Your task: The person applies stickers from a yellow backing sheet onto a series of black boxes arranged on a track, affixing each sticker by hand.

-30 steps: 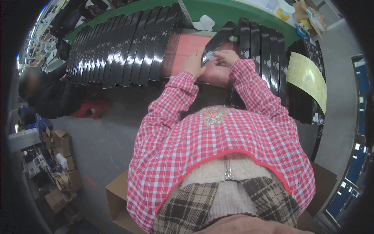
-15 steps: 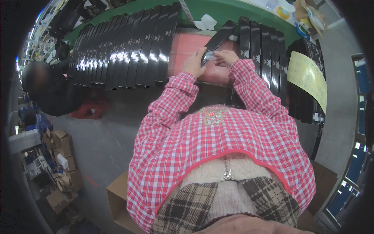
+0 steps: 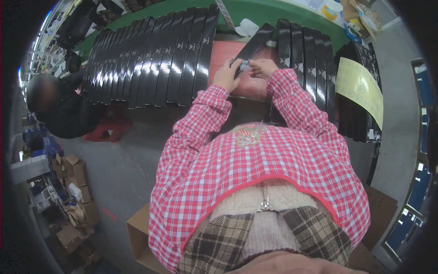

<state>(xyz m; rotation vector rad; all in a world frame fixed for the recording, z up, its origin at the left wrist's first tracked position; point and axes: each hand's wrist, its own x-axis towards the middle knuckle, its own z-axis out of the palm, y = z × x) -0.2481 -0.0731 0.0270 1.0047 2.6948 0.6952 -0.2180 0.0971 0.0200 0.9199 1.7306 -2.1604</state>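
Note:
A narrow black box lies slanted over the pink surface, between two rows of similar boxes. My left hand is wrapped round its near end. Close beside it, my right hand pinches a small clear sticker against that same end. Several glossy black boxes stand packed in a row to the left, and more black boxes to the right. A yellow sheet of round stickers lies over the boxes at the far right.
A co-worker in dark clothes is at the left end of the row, near a red stool. White paper lies on the green table. An open cardboard box stands near my body.
The left row of boxes appears shifted slightly right in view. My hands have barely moved and remain at the slanted box's near end.

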